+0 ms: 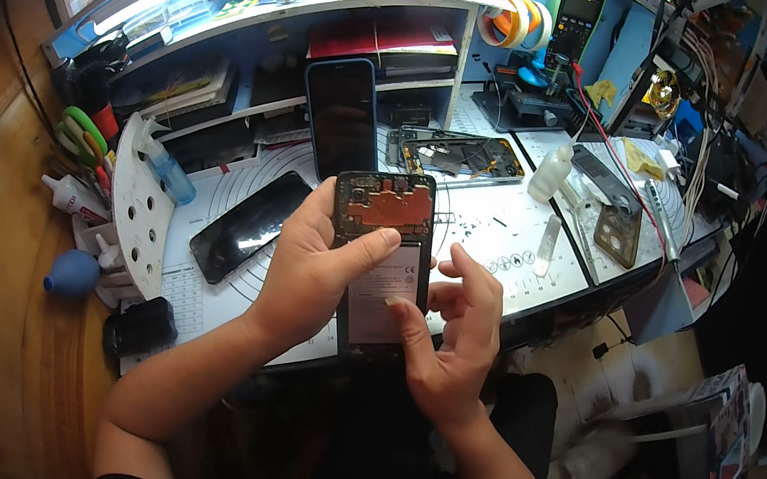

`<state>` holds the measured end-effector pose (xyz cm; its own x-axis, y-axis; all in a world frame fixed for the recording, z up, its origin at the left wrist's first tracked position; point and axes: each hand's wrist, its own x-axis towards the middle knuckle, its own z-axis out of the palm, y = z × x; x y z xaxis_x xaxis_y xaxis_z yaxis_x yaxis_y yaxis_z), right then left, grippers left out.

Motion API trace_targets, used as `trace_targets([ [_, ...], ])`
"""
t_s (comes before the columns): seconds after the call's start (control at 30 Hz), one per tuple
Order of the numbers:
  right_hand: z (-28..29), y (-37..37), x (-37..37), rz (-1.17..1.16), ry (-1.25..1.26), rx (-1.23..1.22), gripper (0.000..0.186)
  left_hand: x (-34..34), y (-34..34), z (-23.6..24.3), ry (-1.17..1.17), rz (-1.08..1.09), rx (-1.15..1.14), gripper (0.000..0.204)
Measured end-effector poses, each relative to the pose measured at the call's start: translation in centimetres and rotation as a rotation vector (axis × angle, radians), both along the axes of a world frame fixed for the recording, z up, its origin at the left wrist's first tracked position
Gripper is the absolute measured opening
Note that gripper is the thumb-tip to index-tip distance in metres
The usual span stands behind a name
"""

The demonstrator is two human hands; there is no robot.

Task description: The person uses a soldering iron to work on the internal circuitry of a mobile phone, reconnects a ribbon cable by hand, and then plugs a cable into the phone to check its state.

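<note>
An opened smartphone is held upright above the front of the bench, its back cover off. Reddish-brown circuitry shows at its top and a pale grey battery below. My left hand is closed round the phone's left side, the thumb lying across the lower edge of the circuitry. At the right edge, my right hand has its thumb on the battery and curled fingers against the phone's side; its index finger is raised off. Behind the phone, another phone in a blue case leans upright. A dark phone lies to the left.
A white work mat covers the bench. A disassembled phone, a white bottle and a brown phone back cover lie on it. At left are a holed white rack, a blue air blower and a black case.
</note>
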<state>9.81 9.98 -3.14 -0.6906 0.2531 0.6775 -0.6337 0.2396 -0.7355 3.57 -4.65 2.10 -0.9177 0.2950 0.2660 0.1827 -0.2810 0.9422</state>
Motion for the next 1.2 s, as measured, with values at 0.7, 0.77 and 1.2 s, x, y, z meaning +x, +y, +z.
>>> trace_targets([
  [0.7, 1.0, 0.9, 3.3, 1.053, -0.61, -1.04, 0.035, -0.5, -0.2, 1.0, -0.182, -0.484, 0.32, 0.094],
  [0.77, 0.6, 0.3, 3.5, 1.199, -0.662, -1.12, 0.036, -1.4, -0.8, 0.1, -0.188, -0.638, 0.377, 0.091],
  [1.2, 0.5, 0.8, 4.7, 0.692, -0.692, -0.588, 0.03, -0.7, -1.7, 0.8, -0.326, -0.42, 0.326, 0.041],
])
